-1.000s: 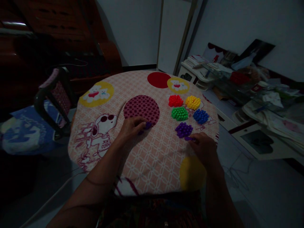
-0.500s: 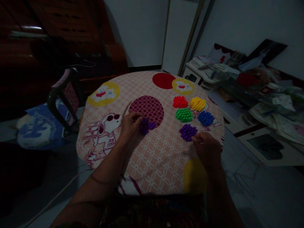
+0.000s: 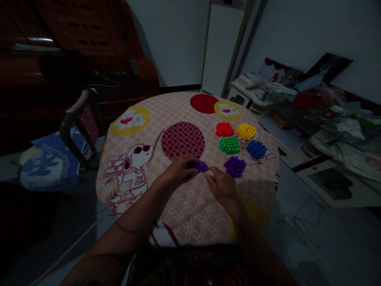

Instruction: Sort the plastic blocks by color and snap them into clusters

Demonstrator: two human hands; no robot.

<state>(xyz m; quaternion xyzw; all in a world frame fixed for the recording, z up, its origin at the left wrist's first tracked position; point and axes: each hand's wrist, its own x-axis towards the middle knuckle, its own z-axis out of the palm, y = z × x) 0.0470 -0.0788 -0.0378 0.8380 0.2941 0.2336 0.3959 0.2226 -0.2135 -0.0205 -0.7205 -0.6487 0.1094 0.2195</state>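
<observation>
My left hand is closed on a small cluster of purple plastic pieces above the near middle of the table, and its fingers cover part of it. At the cluster's right end, the thumb and fingers of my right hand pinch together; what lies between those fingertips is too small and dark to tell. Just right of that hand lies a pile of purple bead-like pieces. Beyond it are similar piles in green, blue, red and yellow.
A patterned cloth with cartoon prints covers the round table. On the left stands a chair, with a wooden sofa behind it. A cluttered low cabinet runs along the right. The room is dim.
My left hand has carried the purple cluster right and nearer to me. My right hand has moved left from the purple pile, and both hands now meet at the cluster.
</observation>
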